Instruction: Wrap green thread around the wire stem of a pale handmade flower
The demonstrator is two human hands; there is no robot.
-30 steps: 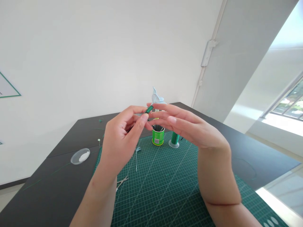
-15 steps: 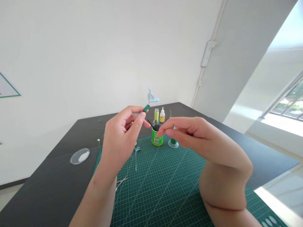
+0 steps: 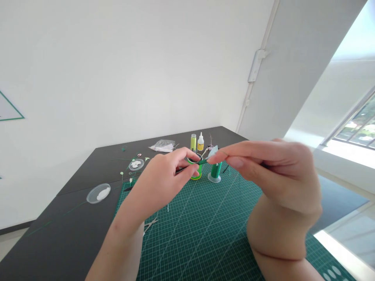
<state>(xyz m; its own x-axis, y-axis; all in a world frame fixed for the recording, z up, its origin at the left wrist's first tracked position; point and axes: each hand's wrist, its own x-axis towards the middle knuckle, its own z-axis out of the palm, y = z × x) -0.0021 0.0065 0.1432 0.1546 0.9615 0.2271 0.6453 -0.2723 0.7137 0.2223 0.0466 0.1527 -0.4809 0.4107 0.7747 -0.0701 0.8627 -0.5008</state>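
Note:
My left hand (image 3: 165,177) pinches the green-wrapped stem (image 3: 197,162) of a small craft flower, held nearly level above the green cutting mat (image 3: 205,230). My right hand (image 3: 272,171) pinches the flower's pale blue petal (image 3: 213,151) at the stem's tip. Both hands hover in front of a green can (image 3: 195,171) with sticks in it and a green thread spool (image 3: 215,171).
Two small glue bottles (image 3: 197,142) and a clear plastic bag (image 3: 162,146) stand at the black table's far side. Two clear dishes with white bits (image 3: 99,193) (image 3: 136,164) lie left of the mat. Small scissors (image 3: 150,224) rest on the mat's left part.
My left hand lowered and tilted the stem from upright to nearly level. My right hand rose and closed on the pale blue petal at its tip.

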